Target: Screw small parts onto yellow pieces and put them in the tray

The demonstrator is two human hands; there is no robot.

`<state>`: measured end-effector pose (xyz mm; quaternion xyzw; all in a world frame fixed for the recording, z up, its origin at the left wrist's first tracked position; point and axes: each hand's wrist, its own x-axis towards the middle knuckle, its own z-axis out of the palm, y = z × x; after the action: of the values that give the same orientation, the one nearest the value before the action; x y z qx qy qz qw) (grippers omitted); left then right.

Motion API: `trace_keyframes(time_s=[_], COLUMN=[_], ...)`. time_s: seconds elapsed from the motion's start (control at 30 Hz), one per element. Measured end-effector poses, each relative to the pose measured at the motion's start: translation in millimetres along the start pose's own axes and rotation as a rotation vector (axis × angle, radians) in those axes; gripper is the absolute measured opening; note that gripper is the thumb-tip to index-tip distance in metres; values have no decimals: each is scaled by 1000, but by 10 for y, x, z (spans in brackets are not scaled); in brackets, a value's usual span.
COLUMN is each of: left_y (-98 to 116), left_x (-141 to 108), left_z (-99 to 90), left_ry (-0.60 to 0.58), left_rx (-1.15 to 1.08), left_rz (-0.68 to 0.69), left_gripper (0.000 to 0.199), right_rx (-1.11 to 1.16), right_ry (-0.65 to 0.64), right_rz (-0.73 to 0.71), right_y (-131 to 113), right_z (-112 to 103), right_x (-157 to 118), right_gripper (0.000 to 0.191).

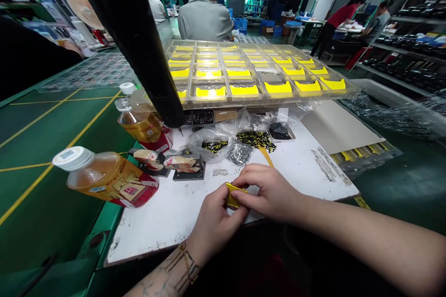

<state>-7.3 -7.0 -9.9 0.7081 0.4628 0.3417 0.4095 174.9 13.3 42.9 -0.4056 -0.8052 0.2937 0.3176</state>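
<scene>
Well, in the head view we look down on a white work board [167, 227], our landmark here. Above its near part, our left hand [213, 225] and right hand [268, 193] meet around a curved yellow piece [234, 195]. Both hold it in a narrow pinch: the left hand's fingers close on it from below, while the right fingertips [241, 193] press on its upper edge. A gold chain bracelet [186, 260] circles our left wrist.

Just beyond our right hand, a thin yellow strip [266, 157] lies on the board, running up to a heap of small black-and-yellow bits [257, 140]. Left of that heap sits a clear plastic bag [211, 144] with similar bits inside. Toward the board's left side, tan pouches [177, 162] rest on black pads [188, 175].

Two amber drink bottles [108, 178] lie at the board's left edge, and another bottle [139, 123] tilts behind them. Beyond the board, a clear compartmented tray [278, 98] holds yellow pieces in rows, partly hidden by a dark upright post [128, 32]. Past the tray, a person in a grey jacket [205, 18] sits with their back to us.
</scene>
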Motion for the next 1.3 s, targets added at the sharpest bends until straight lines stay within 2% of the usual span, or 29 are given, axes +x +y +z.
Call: trace_keyframes(time_s=[0.2,0.33,0.4,0.43,0.53,0.63,0.7,0.9,1.03,1.17,1.3], left_y=[-2,-19,-17,-16,-23,-45,-55,-47,-49,-26,13], left_x=[-5,11,26,34,52,57,55,61,64,64,67], left_z=[-27,-44,-44,-43,-34,-24,-21,-29,-34,-29,-27], left_ry=[-30,-35,-3,19,64,88,86,109,99,95,98], left_rx=[61,98,87,65,-25,-66,-78,-49,-71,-116,-151], left_rz=[-24,-50,-93,-113,-132,-139,-143,-159,-196,-208,-192], left_gripper=[14,25,32,34,32,33,34,33,34,33,32], right_rx=[-66,-105,-143,-193,-332,-417,-430,-365,-349,-388,-365], right_ry=[-3,-28,-12,16,114,94,57,-33,-3,49,97], right_rz=[-70,-111,-24,67,271,369,381,384,435,474,482], right_y=[5,49,161,249,595,896,992,984,985,965,922], right_z=[43,-94,-267,-367,-632,-738,-730,-737,-773,-685,-621], right_x=[-46,1,44,65,111,118,104,22,1,35,76], right_gripper=[12,28,31,29,25,18,16,15,17,22,16])
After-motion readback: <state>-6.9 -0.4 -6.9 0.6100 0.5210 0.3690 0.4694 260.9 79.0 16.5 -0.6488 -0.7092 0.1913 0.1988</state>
